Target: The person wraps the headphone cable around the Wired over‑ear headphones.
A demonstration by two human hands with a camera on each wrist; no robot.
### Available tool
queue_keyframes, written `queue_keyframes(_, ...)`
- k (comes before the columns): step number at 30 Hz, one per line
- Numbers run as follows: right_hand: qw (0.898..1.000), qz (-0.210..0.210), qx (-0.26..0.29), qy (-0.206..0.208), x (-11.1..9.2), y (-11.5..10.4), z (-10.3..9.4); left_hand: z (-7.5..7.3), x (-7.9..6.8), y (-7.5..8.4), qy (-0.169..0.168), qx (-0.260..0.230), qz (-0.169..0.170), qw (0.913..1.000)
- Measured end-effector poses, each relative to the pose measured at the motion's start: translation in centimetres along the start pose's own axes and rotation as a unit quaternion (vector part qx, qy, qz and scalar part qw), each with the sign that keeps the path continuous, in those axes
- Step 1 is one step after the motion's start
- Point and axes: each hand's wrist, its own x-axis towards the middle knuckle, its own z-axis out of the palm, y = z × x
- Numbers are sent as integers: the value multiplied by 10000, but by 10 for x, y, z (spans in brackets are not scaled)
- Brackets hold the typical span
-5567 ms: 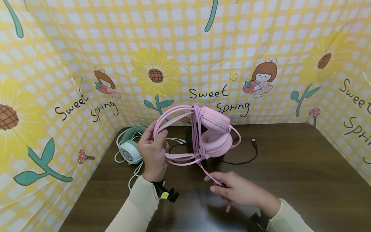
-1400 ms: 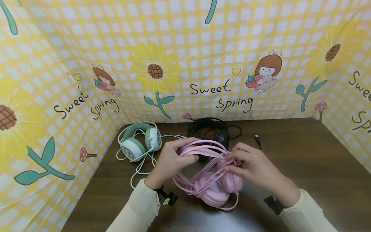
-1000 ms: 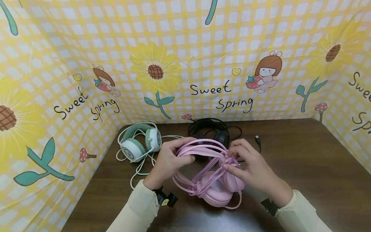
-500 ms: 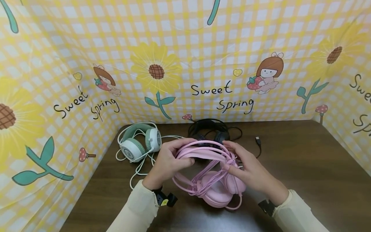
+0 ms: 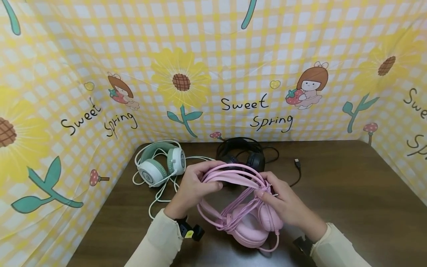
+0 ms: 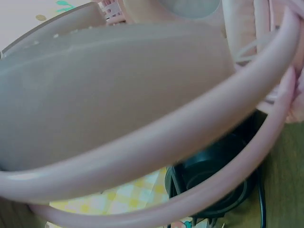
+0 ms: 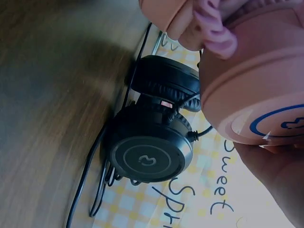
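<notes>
Pink over-ear headphones (image 5: 248,230) are held over the near middle of the table, ear cups toward me. My left hand (image 5: 191,189) grips the headband, thumb inside and fingers behind it. Several turns of pink cable (image 5: 238,211) run across the headphones between the two sides. My right hand (image 5: 283,200) holds the bundled cable and frame above the right ear cup, thumb in front. A small metal plug tip (image 5: 275,195) pokes out beside its fingers. The left wrist view is filled by the headband (image 6: 142,142); the right wrist view shows an ear cup (image 7: 256,80) with a blue ring.
White-and-green headphones (image 5: 151,174) with loose white cable lie at the back left. Behind the pink pair are black headphones (image 5: 255,160), their cable ending in a USB plug (image 5: 297,162) to the right. Checked cloth (image 5: 213,74) walls the brown table (image 5: 347,193).
Earlier the headphones were higher, with the right hand drawing out the cable's end. They are now lower and turned, that end is at the bundle, and the right fingers have shifted from picking to gripping.
</notes>
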Motion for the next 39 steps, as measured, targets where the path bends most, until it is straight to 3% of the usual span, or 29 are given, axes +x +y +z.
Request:
queue_keyframes(13, 9992, 228, -252, -188, -3, 2, 6, -9, -6, -6, -517, 252, -571, 9967)
queue_keyframes(18, 9988, 337, -222, -281, -2, 3, 5, -9, -7, -8, -543, 371, -731, 9952)
queue_keyframes(27, 9990, 338, -250, -181, -2, 5, 3, -8, -6, -12, -640, 526, -590, 9948)
queue_keyframes(39, 9990, 391, -216, -9, -11, 11, -5, -11, -8, -18, -896, 397, -652, 9930)
